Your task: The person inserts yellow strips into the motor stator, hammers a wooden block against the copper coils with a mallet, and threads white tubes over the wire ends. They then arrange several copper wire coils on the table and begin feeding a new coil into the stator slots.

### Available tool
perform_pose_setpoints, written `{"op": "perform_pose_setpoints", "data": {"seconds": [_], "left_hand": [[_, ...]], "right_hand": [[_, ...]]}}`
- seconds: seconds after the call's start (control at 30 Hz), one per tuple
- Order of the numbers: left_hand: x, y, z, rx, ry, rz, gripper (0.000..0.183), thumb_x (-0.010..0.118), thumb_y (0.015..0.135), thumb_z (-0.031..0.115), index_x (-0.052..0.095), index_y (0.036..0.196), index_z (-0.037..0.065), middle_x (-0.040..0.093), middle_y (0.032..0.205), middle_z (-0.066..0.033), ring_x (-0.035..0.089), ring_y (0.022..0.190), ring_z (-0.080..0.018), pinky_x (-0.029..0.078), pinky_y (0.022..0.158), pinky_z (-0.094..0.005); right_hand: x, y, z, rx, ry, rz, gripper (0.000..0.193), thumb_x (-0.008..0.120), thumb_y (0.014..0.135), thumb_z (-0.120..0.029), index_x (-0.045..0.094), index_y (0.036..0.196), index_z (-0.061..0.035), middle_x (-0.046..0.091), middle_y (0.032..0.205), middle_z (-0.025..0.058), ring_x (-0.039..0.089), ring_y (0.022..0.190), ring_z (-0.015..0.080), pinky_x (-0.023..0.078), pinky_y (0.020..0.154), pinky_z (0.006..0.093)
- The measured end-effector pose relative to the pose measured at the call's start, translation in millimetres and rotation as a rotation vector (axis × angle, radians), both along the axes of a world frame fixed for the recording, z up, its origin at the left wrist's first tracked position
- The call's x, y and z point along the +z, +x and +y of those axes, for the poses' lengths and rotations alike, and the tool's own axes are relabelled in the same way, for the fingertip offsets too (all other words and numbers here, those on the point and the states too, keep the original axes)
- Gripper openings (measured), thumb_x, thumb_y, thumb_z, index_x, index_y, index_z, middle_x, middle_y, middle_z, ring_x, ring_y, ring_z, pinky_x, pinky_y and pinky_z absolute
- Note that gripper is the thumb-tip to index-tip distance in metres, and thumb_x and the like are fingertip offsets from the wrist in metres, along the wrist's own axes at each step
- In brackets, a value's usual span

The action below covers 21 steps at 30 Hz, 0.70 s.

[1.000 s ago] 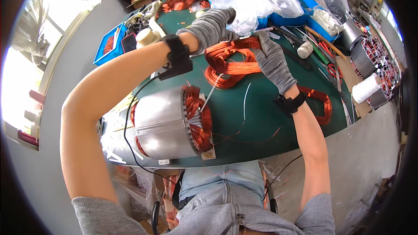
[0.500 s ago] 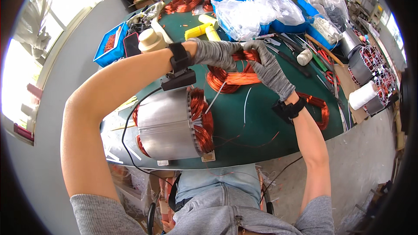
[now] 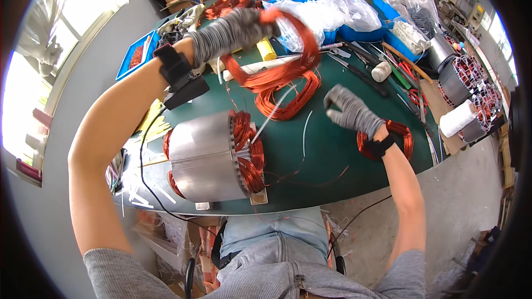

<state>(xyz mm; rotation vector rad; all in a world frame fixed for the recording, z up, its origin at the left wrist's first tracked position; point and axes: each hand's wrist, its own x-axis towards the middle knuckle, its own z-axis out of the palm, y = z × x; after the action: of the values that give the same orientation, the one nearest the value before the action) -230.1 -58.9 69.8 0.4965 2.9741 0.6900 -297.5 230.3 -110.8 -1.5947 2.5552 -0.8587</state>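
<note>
My gloved left hand (image 3: 235, 32) is raised at the far side of the table, closed around the top of a copper wire coil (image 3: 311, 47). This coil hangs tilted in the air, slightly blurred. Beneath it another copper wire coil (image 3: 288, 109) lies on the green table, a white sleeve crossing it. My gloved right hand (image 3: 352, 111) hovers to the right of that coil, fingers loosely bent and apart, nothing in them. Under my right wrist sits a further copper coil (image 3: 407, 139). A silver stator core (image 3: 202, 158) with copper windings stands near the front edge.
Blue bins (image 3: 360, 34) with plastic bags line the far side. Hand tools (image 3: 363, 77) and a white spool (image 3: 381, 72) lie to the right, beside wound stators (image 3: 463, 80). At left are a blue tray (image 3: 133, 58) and paper strips (image 3: 138, 194). A cable (image 3: 145, 174) trails from my left wrist.
My left hand has lifted a coil up and to the left, off the lower coil. My right hand has let go and moved right and nearer me.
</note>
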Motion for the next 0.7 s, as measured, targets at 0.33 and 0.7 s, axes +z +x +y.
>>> {"op": "perform_pose_setpoints", "data": {"seconds": [0.33,0.7], "left_hand": [[52,-25,46,0.059,0.845,-0.158,0.019,0.067,0.08,0.024,0.057,0.087,0.01,0.052,0.064,0.004,0.047,0.054,-0.0075,0.043,0.048,-0.0232],[82,-1,106,-0.475,-0.317,1.019,0.044,0.064,0.081,0.028,0.051,0.113,0.002,0.055,0.085,-0.01,0.054,0.073,-0.0205,0.047,0.065,-0.0297]], "right_hand": [[133,-23,1,-0.018,-0.877,0.395,0.038,0.042,0.092,-0.022,0.042,0.128,-0.0107,0.042,0.126,0.0122,0.049,0.109,0.0208,0.044,0.086,0.0314],[210,26,33,0.098,-0.65,-0.51,0.019,0.056,0.088,-0.024,0.054,0.081,-0.0068,0.044,0.056,-0.0036,0.042,0.05,0.0068,0.042,0.054,0.0224]]}}
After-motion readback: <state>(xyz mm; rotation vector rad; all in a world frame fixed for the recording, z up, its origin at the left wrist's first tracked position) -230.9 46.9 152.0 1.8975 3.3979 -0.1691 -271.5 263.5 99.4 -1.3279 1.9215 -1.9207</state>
